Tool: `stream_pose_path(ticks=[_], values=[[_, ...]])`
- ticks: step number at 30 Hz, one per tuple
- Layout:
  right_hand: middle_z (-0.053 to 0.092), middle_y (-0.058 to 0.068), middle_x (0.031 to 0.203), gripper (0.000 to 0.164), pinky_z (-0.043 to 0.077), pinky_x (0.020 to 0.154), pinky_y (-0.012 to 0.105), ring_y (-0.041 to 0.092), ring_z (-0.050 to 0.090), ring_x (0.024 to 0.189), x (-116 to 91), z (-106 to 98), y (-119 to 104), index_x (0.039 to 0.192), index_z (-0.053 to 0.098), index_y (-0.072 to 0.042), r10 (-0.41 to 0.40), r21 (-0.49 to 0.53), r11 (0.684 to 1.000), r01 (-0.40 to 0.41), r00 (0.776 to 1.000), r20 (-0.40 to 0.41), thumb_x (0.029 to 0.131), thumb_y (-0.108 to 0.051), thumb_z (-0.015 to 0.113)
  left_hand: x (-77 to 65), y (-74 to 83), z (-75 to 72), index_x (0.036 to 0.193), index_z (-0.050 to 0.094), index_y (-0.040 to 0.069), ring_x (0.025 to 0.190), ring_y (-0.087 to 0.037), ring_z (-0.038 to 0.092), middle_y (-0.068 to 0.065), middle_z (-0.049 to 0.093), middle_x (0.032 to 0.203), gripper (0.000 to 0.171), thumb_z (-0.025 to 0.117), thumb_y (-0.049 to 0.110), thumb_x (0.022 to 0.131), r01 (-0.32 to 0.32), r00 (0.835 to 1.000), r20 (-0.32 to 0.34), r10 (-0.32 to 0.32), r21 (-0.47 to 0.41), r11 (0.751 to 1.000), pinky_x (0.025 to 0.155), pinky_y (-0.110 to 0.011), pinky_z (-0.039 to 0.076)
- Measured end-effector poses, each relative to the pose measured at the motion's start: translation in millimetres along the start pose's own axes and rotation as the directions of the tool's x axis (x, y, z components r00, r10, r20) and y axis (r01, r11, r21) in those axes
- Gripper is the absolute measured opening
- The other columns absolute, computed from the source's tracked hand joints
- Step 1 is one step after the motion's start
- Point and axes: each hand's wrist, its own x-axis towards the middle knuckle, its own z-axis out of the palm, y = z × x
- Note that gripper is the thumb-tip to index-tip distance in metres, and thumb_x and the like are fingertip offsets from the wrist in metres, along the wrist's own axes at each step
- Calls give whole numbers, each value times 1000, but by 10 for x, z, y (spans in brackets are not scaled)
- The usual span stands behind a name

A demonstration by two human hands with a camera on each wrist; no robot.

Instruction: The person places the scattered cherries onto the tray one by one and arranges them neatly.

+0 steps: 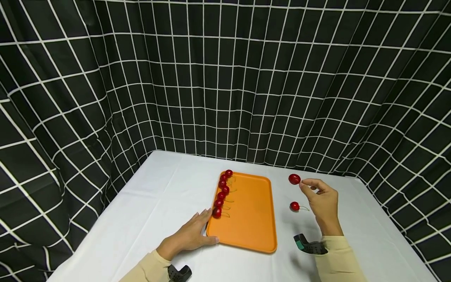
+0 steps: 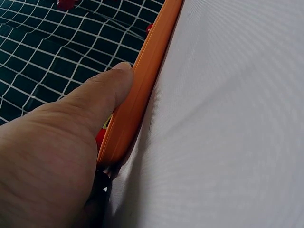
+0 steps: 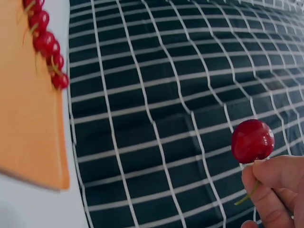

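Observation:
A red cherry (image 3: 252, 141) is pinched by its stem between thumb and finger of my right hand (image 1: 322, 199), held up to the right of the orange tray (image 1: 246, 211). Below it on the white table lies another cherry (image 1: 294, 206) with its stem pointing right. My left hand (image 1: 192, 233) rests at the tray's near-left corner, fingers along the left side and thumb against the near rim; the left wrist view shows the thumb (image 2: 102, 90) touching the orange edge. Several cherries (image 1: 221, 195) form a line down the tray's left side, stems mostly pointing right.
A white cloth (image 1: 165, 188) covers the table. Behind and at both sides hangs a dark curtain (image 1: 225, 78) with a white grid, meeting the table's back edge. Each wrist wears a black band, the right one (image 1: 311, 246) with a green patch.

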Motion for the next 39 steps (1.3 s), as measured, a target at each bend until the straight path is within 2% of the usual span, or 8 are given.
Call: stream_pose_path(ticks=[5, 7, 10, 16, 23, 26, 31, 39], values=[[65, 4, 81, 12, 33, 58, 27, 16, 46, 83, -87, 178, -75, 90, 75, -1, 10, 25, 1000, -11, 999, 53, 82, -11, 78, 2, 3, 3, 154, 20, 5, 143, -25, 16, -11, 21, 157, 106, 67, 64, 79, 16, 1000, 7, -16, -5, 1000, 116, -44, 7], [61, 6, 81, 13, 35, 51, 22, 13, 47, 70, -125, 250, -101, 90, 75, -2, 18, 48, 999, -22, 997, 79, 82, -11, 78, 3, 8, 0, 154, 21, 6, 143, -25, 16, -11, 21, 157, 106, 67, 64, 79, 18, 1000, 7, -18, -3, 1000, 116, -44, 7], [62, 7, 82, 12, 35, 51, 21, 13, 47, 67, -173, 370, -122, 88, 74, 0, 4, 72, 997, -12, 994, 112, 81, -9, 78, 5, 10, 2, 153, 22, 5, 143, -25, 16, -10, 21, 157, 105, 67, 64, 79, 18, 1000, 7, -18, 1, 1000, 116, -44, 7], [67, 5, 82, 8, 31, 56, 27, 21, 48, 81, -282, 629, -145, 87, 75, -1, -62, 94, 994, 46, 983, 172, 81, -7, 78, 9, 7, 2, 153, 22, 5, 143, -25, 17, -10, 22, 157, 105, 66, 65, 79, 9, 1000, 9, -9, -1, 1000, 116, -44, 8], [66, 16, 87, 6, 35, 69, 33, 38, 47, 88, -494, 836, -574, 87, 72, 5, -25, 147, 989, -19, 957, 288, 82, 2, 74, 13, 3, 2, 153, 22, 4, 143, -25, 17, -10, 22, 157, 105, 65, 65, 80, -1, 1000, 8, 1, 1, 1000, 116, -44, 8], [68, 15, 89, 6, 39, 73, 36, 36, 49, 90, -553, 927, -619, 87, 72, 4, -29, 141, 990, -21, 941, 337, 82, 2, 74, 19, -5, 4, 153, 23, 4, 143, -24, 17, -9, 22, 157, 106, 65, 67, 79, 8, 1000, 8, -8, 10, 1000, 116, -43, 8], [69, 14, 88, 5, 40, 76, 43, 32, 50, 87, -634, 1134, -462, 86, 72, 6, -80, 159, 987, 17, 914, 398, 83, 2, 73, 26, 1, -6, 152, 24, 1, 143, -26, 18, -12, 24, 156, 106, 66, 65, 79, -3, 1000, 0, 3, -14, 1000, 116, -43, 8], [69, -4, 80, 8, 39, 78, 42, 29, 51, 87, -787, 1440, -97, 80, 76, -13, -26, 86, 996, -18, 878, 478, 81, -5, 77, 12, 9, -10, 152, 24, 1, 143, -27, 19, -13, 25, 155, 105, 66, 65, 80, -6, 1000, -8, 6, -10, 1000, 116, -45, 9]])
